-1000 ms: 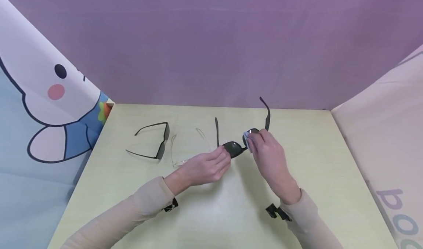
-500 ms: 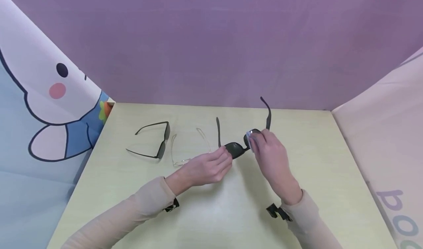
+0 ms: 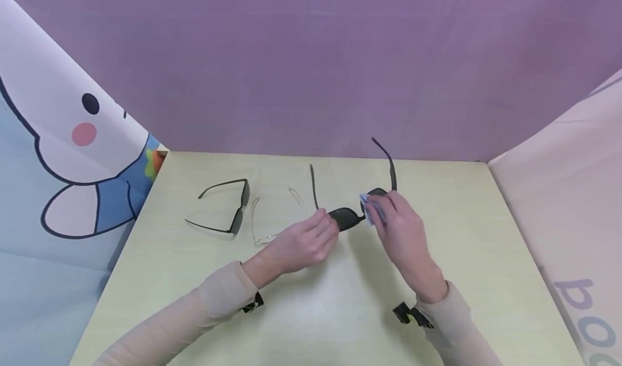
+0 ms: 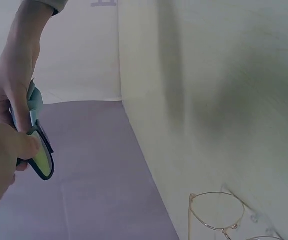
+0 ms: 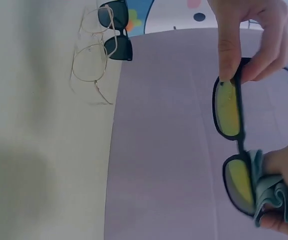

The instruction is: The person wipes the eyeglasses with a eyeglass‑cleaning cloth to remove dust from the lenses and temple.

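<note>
My left hand [image 3: 303, 242] pinches one end of a pair of black sunglasses [image 3: 345, 218], thumb against the lens edge in the right wrist view. The sunglasses are held above the table with both temples unfolded and pointing away. A light blue cleaning cloth [image 3: 373, 209] is folded over the other lens. Through the cloth my right hand [image 3: 403, 236] pinches that lens, with cloth bunched between thumb and fingers. Seen from the right wrist, the lenses [image 5: 228, 110] look yellow-green and the cloth [image 5: 270, 195] covers the outer part of the lower one.
Gold wire-framed glasses [image 3: 264, 240] lie on the table [image 3: 311, 323], partly behind the left hand. Further left lies a second pair of black sunglasses [image 3: 237, 220], temples open. A purple backdrop [image 3: 311, 69] rises behind the table, with printed cloths at both sides.
The held sunglasses have tilted a little, their temple tips shifting left and upward. The cloth has shifted on the right lens and more of it shows. Both hands keep their hold.
</note>
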The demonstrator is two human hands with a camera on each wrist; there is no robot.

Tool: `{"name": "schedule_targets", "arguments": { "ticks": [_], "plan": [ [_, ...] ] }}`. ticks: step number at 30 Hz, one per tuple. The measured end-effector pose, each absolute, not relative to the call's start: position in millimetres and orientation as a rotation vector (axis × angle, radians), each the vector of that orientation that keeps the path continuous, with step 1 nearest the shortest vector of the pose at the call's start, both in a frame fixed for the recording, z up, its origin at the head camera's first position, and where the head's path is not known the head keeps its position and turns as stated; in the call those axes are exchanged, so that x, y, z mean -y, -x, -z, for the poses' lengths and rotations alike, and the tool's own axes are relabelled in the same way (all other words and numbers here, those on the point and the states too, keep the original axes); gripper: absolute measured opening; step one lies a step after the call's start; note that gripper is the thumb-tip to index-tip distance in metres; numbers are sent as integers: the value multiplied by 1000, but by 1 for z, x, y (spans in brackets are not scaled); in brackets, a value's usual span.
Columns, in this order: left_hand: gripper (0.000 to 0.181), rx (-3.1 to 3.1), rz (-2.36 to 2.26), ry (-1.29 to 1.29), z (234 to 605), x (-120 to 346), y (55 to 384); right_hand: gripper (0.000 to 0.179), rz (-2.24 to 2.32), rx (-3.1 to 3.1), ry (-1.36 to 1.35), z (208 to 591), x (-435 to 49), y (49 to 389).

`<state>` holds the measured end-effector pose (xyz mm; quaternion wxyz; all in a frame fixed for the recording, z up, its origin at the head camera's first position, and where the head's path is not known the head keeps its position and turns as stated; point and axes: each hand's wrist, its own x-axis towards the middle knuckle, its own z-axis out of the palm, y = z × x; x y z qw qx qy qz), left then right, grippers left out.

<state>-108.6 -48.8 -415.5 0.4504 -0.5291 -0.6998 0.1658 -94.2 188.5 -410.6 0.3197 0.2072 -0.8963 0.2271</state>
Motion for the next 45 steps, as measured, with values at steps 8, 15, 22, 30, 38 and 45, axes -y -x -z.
{"name": "schedule_targets", "arguments": {
  "ticks": [8,15,22,30,38,45],
  "plan": [
    [32,1912,21,1125,416,42,112,18,-872,1966,-441,419,-188,89],
    [16,2065,762,913,413,31,108,36,-974,1762,-405,432,-178,85],
    [17,2110,1590,694,405,21,100,34,-1038,1731,-441,438,-166,84],
    [14,2001,2249,212,401,13,96,30,-1218,1755,-450,444,-152,85],
    [4,1537,2732,-70,400,-2,91,16,-1346,1683,-401,442,-133,88],
    [14,1355,2866,-204,400,-10,87,25,-1307,1680,-401,441,-122,90]
  ]
}}
